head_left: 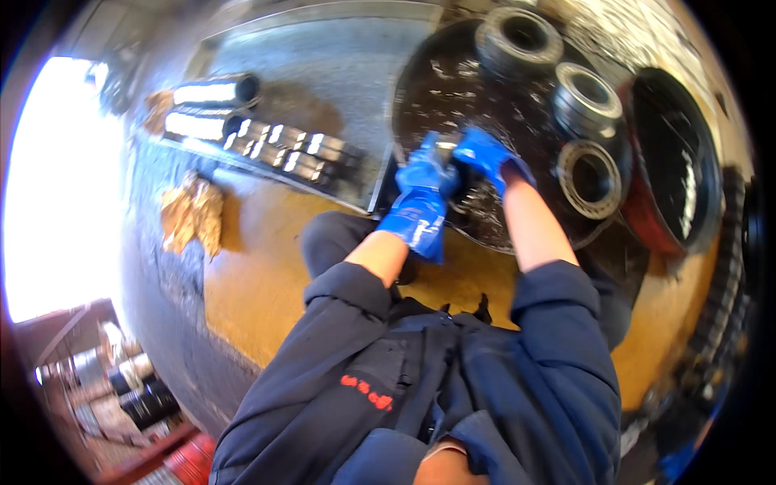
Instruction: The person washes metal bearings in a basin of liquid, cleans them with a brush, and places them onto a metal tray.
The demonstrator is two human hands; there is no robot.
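Observation:
Both my hands wear blue rubber gloves and are close together over the near left side of a round basin [402,89] of dark liquid. My left hand [424,179] is closed around a metal part [446,148], whose shiny end shows between the gloves; its full shape is hidden. From the other side, the bent fingers of my right hand [487,155] close on the same part. Three thick metal rings stand in the basin: one at the far side [521,39], one at the right [588,95] and one nearer [590,179].
Left of the basin is a metal tray [323,52] holding two shiny tubes [212,90] and several stacked metal blocks [295,149]. A red-sided drum [651,202] stands at the right. Crumpled brown paper [192,212] lies on the floor, and parts fill a rack [121,380] lower left.

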